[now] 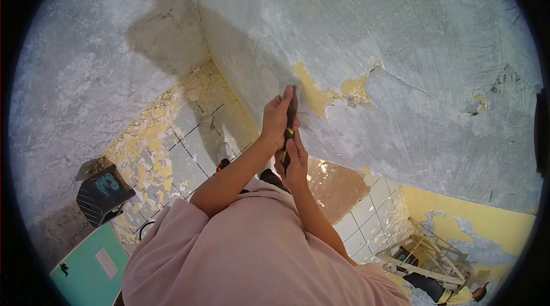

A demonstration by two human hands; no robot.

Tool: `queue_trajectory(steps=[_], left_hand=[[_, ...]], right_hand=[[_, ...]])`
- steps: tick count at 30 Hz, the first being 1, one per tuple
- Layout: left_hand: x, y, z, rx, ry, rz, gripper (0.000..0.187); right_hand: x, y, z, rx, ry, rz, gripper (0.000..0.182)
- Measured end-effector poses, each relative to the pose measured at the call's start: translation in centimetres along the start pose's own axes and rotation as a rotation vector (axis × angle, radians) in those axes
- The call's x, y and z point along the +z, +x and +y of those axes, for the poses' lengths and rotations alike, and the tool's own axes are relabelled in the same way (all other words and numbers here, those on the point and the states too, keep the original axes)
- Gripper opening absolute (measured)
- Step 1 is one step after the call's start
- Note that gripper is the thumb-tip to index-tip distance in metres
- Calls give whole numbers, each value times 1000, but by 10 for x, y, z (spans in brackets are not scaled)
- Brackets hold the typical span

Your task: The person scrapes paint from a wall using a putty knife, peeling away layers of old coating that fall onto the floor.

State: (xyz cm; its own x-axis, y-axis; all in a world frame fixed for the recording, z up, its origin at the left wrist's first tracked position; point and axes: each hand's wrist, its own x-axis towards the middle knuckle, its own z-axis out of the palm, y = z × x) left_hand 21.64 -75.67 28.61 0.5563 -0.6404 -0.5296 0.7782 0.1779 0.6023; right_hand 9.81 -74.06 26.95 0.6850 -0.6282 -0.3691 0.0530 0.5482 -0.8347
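Observation:
Both of my hands are on one scraper [291, 112] with a flat dark blade and a black and yellow handle. My left hand [277, 116] is closed on the blade part, its thumb laid along it near the tip. Lower down, my right hand [293, 160] wraps round the handle. The blade's upper end meets the grey wall [401, 31], left of a patch of exposed yellow paint [314, 91]. Smaller yellow patches show farther right on that wall.
Yellow flakes [150, 154] litter the tiled floor [192, 160]. A black box [106, 194] stands at the left, above a green panel [94, 263]. A brown sheet [338, 188] lies below the wall. At the lower right are a pale frame [427, 271] and another person [435, 290].

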Motion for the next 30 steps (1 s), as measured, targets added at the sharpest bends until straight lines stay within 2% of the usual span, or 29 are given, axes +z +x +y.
queue_trajectory(steps=[3,5,7,11,15,17,20,23,25,26,29,30], left_hand=[[-18,-11,-37,-62,102,63,46],[-7,-12,-36,-87,35,74,46],[-3,-2,-32,-45,42,-21,46],[-3,-17,-31,-22,80,28,46],[-9,-15,-47,-63,35,36,46],[8,-3,-26,28,38,27,45],[-5,-1,-33,24,99,61,45],[-14,-2,-56,-11,115,100,46],[-17,18,-70,126,239,160,45],[9,1,-27,67,46,74,45],[3,-8,-22,8,45,91,44],[-5,-12,-31,-1,66,99,44]], right_hand=[[-18,-24,25,13,11,10,48],[-23,-23,25,43,54,3,48],[-26,-12,25,-9,49,57,48],[-18,-24,20,33,85,83,49],[-34,-29,29,21,-109,49,52],[-27,-12,16,2,-32,73,51],[-20,-14,14,25,100,21,51],[-30,-29,25,15,16,20,50],[-37,-18,24,-15,-22,3,50],[-34,-4,14,-10,-19,-23,50],[-25,-4,9,1,3,-69,51],[-28,-15,19,30,9,8,51]])
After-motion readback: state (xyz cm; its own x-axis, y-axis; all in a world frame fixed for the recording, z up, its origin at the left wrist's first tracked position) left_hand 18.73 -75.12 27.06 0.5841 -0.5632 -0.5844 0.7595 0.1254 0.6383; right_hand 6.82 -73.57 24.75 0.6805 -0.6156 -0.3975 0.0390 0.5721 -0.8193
